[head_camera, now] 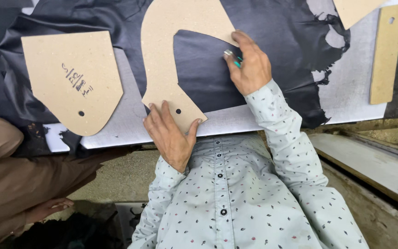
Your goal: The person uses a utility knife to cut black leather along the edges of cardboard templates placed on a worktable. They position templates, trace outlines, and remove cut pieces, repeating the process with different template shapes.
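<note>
Left hand point(169, 133): flat, fingers spread, pressing curved template point(162, 69) onto black leather point(272, 32).
Right hand point(249, 62): closed around pen point(232, 57), tip at template's inner edge.

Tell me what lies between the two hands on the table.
Head view: the curved cardboard pattern and the black leather inside its curve lie between left hand and right hand.

left hand point(170, 134): fingers spread, palm down | right hand point(250, 64): fingers pinched, arm extended
</note>
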